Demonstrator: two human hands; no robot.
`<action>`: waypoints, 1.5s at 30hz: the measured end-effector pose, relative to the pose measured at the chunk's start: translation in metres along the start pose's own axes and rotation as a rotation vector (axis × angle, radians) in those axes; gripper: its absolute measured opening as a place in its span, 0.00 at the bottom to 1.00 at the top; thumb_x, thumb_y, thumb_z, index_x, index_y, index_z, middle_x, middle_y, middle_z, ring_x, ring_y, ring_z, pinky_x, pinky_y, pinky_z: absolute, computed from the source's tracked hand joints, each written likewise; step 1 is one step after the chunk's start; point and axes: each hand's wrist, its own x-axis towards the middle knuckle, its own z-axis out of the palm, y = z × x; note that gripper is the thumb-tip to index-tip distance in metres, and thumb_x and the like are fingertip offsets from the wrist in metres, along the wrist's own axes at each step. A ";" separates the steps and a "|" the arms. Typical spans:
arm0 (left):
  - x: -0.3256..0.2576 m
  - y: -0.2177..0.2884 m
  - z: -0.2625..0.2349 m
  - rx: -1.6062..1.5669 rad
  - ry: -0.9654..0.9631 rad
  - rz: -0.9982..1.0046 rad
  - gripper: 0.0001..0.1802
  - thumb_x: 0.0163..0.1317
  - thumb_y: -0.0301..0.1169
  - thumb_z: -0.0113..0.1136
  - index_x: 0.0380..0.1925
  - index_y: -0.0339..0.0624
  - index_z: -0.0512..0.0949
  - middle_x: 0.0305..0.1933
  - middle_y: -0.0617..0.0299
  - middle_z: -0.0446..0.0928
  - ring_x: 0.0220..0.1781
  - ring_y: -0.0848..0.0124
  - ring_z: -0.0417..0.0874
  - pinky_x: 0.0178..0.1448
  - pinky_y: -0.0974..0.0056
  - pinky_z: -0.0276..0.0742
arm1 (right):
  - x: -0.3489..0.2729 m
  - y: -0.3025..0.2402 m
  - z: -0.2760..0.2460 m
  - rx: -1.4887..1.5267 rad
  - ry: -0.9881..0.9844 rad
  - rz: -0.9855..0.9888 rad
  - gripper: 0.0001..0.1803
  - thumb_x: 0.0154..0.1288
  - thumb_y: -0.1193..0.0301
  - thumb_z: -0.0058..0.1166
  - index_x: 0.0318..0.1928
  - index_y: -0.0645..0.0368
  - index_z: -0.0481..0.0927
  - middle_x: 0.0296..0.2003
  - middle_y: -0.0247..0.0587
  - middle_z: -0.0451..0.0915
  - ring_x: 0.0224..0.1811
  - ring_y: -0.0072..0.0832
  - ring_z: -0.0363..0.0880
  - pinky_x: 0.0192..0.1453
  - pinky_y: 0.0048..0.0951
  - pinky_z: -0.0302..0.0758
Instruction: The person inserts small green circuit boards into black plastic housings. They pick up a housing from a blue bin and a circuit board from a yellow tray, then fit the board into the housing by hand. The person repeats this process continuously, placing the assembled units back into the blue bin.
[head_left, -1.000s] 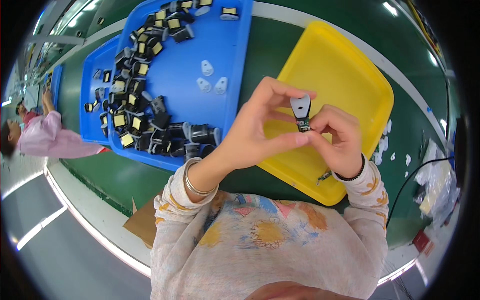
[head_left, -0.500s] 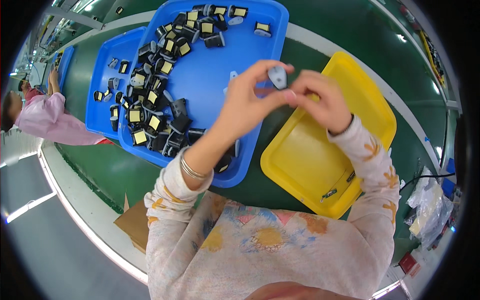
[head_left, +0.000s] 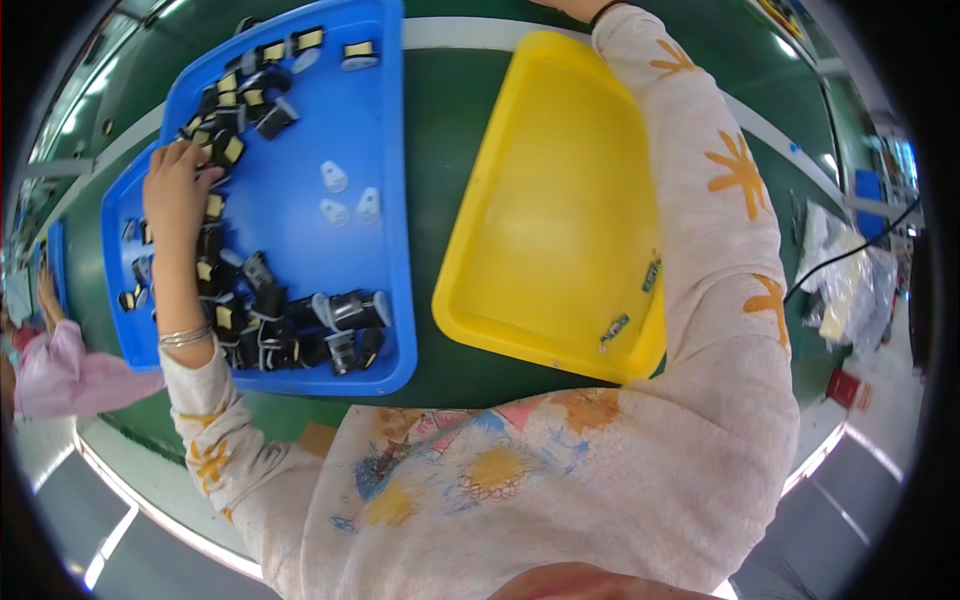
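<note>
My left hand [head_left: 178, 190] reaches into the heap of small black parts [head_left: 265, 295] along the left of a large blue tray [head_left: 402, 200]. Its fingers and thumb curl round one black part with a pale yellow patch; the fingertips are partly hidden among the others. At the top edge of the view, only a bit of my right hand [head_left: 568, 6] shows, stretched beyond the far end of a yellow tray [head_left: 480, 200]. Its fingers are out of sight. Three loose light grey end pieces [head_left: 334, 177] lie on the blue tray floor.
A second blue tray [head_left: 118, 290] with several parts adjoins on the left. Two small green-and-dark pieces [head_left: 614, 327] lie in the yellow tray's near right corner. Clear plastic bags [head_left: 850, 280] and a black cable sit far right. A person in pink [head_left: 75, 375] works far left.
My hands have parted: the left went to the black parts, the right far forward. The grey-ended part between them is no longer seen. The view has shifted, so the trays appear further left.
</note>
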 end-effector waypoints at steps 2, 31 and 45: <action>0.003 0.007 -0.008 -0.002 0.049 0.018 0.13 0.41 0.34 0.63 0.27 0.41 0.75 0.36 0.61 0.75 0.44 0.61 0.72 0.43 0.60 0.69 | -0.033 -0.010 -0.030 0.104 -0.016 -0.062 0.19 0.51 0.58 0.55 0.38 0.60 0.77 0.34 0.50 0.78 0.37 0.39 0.77 0.41 0.37 0.72; -0.033 0.261 -0.085 -1.973 -0.294 -0.191 0.14 0.59 0.29 0.51 0.44 0.35 0.67 0.46 0.57 0.71 0.49 0.68 0.73 0.52 0.67 0.70 | -0.267 -0.132 -0.044 0.955 0.089 0.068 0.08 0.53 0.73 0.56 0.33 0.61 0.72 0.24 0.40 0.77 0.28 0.30 0.78 0.36 0.25 0.73; -0.042 0.257 -0.059 -1.886 -0.132 -0.229 0.11 0.53 0.24 0.57 0.37 0.32 0.71 0.45 0.56 0.70 0.47 0.70 0.70 0.53 0.68 0.65 | -0.224 -0.155 -0.013 0.901 0.340 -0.126 0.06 0.50 0.74 0.56 0.30 0.59 0.74 0.26 0.37 0.75 0.29 0.31 0.76 0.33 0.25 0.71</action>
